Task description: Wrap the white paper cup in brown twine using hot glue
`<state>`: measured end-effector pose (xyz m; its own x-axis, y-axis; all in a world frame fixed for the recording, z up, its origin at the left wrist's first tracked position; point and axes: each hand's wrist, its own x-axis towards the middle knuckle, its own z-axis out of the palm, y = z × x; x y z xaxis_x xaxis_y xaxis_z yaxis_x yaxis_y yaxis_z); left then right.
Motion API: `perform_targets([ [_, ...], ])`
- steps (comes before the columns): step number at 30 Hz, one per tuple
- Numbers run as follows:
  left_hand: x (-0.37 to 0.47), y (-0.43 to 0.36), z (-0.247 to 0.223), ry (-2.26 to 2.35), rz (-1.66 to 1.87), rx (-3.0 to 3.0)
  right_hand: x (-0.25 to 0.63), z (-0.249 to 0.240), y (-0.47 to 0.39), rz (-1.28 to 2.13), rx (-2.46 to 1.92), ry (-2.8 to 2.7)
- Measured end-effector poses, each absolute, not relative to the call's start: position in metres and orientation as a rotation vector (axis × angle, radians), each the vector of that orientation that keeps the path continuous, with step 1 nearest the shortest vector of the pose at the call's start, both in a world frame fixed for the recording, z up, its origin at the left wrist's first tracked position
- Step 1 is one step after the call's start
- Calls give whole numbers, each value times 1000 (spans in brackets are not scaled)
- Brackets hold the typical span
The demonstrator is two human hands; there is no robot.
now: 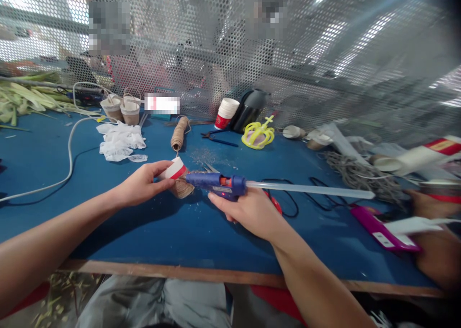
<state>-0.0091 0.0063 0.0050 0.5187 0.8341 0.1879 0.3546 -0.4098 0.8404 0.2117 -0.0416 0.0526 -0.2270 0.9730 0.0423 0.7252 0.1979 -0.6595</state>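
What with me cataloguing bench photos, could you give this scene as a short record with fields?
Surface: blue tabletop
Left hand: holds a tilted paper cup, partly twine-wrapped
Right hand: grips a blue glue gun, nozzle by the cup
Glue stick: protrudes from gun's rear
Beyond the hands: twine roll, blue-handled pliers, stacked cups, yellow crown

Below the front edge of the table, loose pale grey cloth with soft creases and rumpled folds covers the person's lap, while above it the left hand and right hand are bare, as are the left forearm and right forearm.
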Motion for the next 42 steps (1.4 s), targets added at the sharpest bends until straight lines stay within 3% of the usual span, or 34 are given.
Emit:
perform_targets([
  [42,-9,5,5,1013,762,1983,225,47,-28,953,-1530,-1922],
])
